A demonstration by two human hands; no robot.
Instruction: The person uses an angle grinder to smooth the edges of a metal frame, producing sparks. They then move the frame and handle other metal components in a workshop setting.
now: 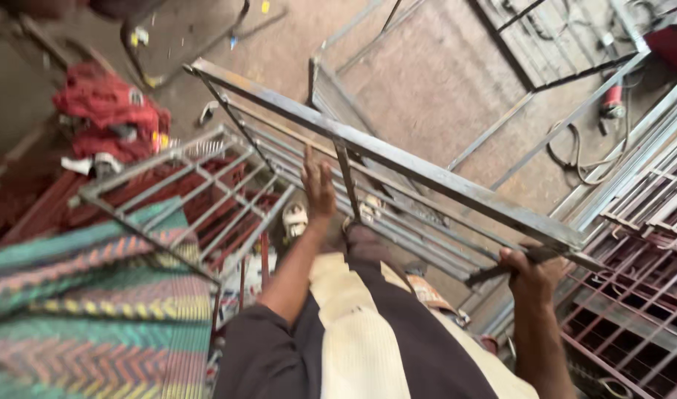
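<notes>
A long grey steel frame (427, 171) with welded bars runs diagonally from upper left to the right, tilted up in front of me. My right hand (532, 272) is closed around the frame's corner at the right. My left hand (318, 186) reaches forward with fingers spread, by a thin upright bar (346, 181) of the frame; whether it touches the bar I cannot tell. Below the frame I see my legs and light-coloured sandals (295, 219).
A smaller grey grille (183, 188) lies at the left over reddish metalwork. A striped woven mat (94, 310) covers the lower left. Red cloth (109, 111) sits on the floor upper left. Red-painted grilles (634, 295) stack at the right. A grinder with cable (612, 103) lies upper right.
</notes>
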